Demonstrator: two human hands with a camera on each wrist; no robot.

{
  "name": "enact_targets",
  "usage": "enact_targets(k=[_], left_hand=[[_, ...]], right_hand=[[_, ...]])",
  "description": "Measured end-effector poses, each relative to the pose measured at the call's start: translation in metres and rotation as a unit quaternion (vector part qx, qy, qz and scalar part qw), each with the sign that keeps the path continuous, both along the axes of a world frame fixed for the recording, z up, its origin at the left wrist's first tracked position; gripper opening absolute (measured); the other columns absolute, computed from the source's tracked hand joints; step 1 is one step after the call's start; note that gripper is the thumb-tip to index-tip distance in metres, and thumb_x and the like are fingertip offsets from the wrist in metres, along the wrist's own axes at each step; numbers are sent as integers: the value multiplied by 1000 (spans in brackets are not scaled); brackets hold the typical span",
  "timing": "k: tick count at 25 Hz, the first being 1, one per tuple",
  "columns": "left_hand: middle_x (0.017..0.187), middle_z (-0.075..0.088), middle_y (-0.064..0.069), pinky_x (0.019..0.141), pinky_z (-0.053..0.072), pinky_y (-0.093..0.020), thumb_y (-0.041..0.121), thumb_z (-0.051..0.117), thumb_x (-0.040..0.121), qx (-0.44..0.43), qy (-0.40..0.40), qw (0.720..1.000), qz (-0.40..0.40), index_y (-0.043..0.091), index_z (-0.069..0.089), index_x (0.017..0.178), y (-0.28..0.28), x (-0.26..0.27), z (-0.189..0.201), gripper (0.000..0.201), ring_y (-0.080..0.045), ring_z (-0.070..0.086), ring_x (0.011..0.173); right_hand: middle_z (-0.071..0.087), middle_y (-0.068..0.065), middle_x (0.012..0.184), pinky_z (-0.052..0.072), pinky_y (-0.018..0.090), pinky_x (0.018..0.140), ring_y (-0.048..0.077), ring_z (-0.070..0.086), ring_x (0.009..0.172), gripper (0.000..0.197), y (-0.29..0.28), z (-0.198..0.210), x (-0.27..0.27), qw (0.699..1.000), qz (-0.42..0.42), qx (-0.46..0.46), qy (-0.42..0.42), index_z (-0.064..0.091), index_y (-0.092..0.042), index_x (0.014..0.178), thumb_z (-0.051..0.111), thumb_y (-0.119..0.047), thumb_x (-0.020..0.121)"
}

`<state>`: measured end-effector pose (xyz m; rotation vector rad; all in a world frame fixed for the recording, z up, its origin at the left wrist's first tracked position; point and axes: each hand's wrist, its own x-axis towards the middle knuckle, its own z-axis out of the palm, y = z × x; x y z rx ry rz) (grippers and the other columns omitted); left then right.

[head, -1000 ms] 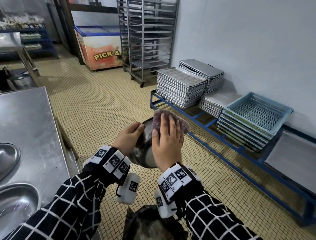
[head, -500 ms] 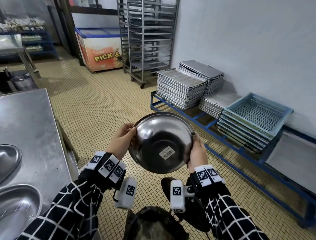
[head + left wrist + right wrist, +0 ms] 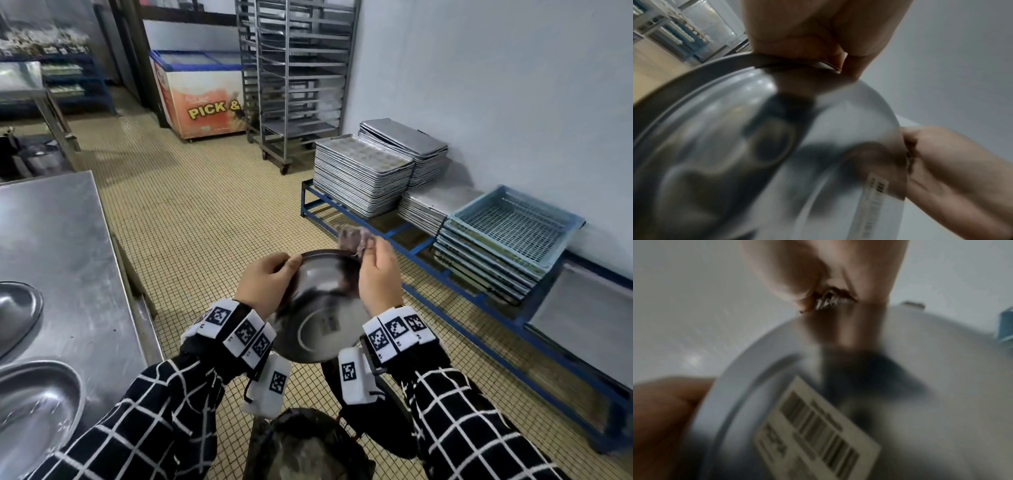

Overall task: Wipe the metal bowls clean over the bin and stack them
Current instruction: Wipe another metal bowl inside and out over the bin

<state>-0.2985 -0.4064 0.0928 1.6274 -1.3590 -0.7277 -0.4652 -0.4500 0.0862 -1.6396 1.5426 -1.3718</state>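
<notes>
Tipped away now, bowl [image 3: 318,308] in left grip [image 3: 263,284]; right grip [image 3: 378,274] pinches cloth [image 3: 354,238].

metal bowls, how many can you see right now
3. One bowl is held by the left hand and the right hand with a cloth. Two sit on the steel table, cut off by the frame edge; more may be hidden.

From my head the room looks evenly, softly lit, with a cool cast on the wall [image 3: 496,85] and only faint shadows on the floor [image 3: 205,212]. Straight lines bow toward the edges. My cloth [image 3: 354,236] smears with motion. Both wrist views are dim and badly blurred; the bowl [image 3: 777,154] carries soft glare patches, and its label [image 3: 816,426] is barely legible.
</notes>
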Motion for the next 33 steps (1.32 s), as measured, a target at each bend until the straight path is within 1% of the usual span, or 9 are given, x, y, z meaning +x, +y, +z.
enact_targets(k=[3, 7, 13, 18, 21, 26, 29, 31, 33], left_hand=[[79, 68, -6, 75, 54, -38, 37, 48, 96, 11, 59, 998, 23, 14, 65, 86, -1, 5, 1, 31, -23, 65, 77], [85, 68, -14, 80, 53, -46, 28, 48, 97, 0, 92, 996, 17, 8, 65, 88, 0, -4, 5, 28, -32, 64, 85], [81, 66, 0, 76, 56, -40, 38, 51, 94, 8, 223, 973, 53, 27, 60, 78, 14, -2, 16, 21, -23, 64, 79], [85, 69, -13, 77, 55, -51, 35, 52, 94, 7, 156, 988, 14, 12, 62, 87, 13, -1, 15, 27, -33, 66, 81], [89, 70, -11, 81, 54, -51, 27, 58, 92, 3, 149, 989, -17, 11, 63, 91, 12, -5, 12, 16, -32, 67, 85], [84, 71, -11, 67, 58, -42, 37, 61, 87, 43, 256, 965, -20, 12, 63, 96, 16, 7, 13, 26, -30, 70, 76], [84, 72, -9, 62, 57, -35, 44, 68, 77, 57, 319, 946, 9, 13, 66, 101, 14, 20, 7, 39, -26, 70, 73], [93, 71, -10, 65, 56, -34, 54, 71, 68, 42, 309, 950, 24, 13, 64, 109, 13, 26, -1, 59, -26, 69, 80], [98, 68, -6, 66, 55, -31, 51, 68, 75, 4, 255, 967, 23, 18, 62, 109, 12, 32, -9, 48, -24, 66, 89]], right_hand=[[55, 5, 114, 46, 32, 93, 6, 52, 98, 23, 24, -6, 10, 995, 16, -99, -4, 55, -7, 110, 36, -16, 100], [37, -1, 144, 15, 47, 115, 20, 26, 137, 45, 40, -31, 43, 944, 22, -160, 289, 42, -28, 138, 29, -39, 96], [28, 1, 150, 37, 51, 106, 22, 33, 134, 47, 9, -35, 13, 1000, -5, 23, -17, 28, -30, 146, 29, -38, 100], [4, -5, 158, 15, 52, 115, 23, -4, 145, 56, 49, -41, 40, 975, 46, -111, 188, 14, -33, 149, 25, -44, 96], [17, 2, 156, 13, 53, 116, 26, 3, 145, 55, 37, -28, 42, 961, 24, -146, 232, 24, -26, 149, 23, -44, 97], [28, 0, 153, 27, 43, 112, 19, 28, 137, 50, 5, -27, 5, 999, 5, -9, -36, 28, -30, 147, 21, -46, 100], [53, -1, 130, 37, 42, 105, 22, 48, 120, 54, 4, -42, -17, 943, 10, 205, -262, 49, -35, 132, 34, -65, 90], [58, -7, 118, 39, 48, 104, 23, 53, 114, 52, 10, -52, -20, 932, 0, 221, -289, 53, -37, 126, 40, -67, 85], [55, -12, 110, 40, 44, 102, 19, 51, 112, 46, 15, -42, -21, 957, -2, 182, -226, 51, -34, 129, 37, -58, 93]])
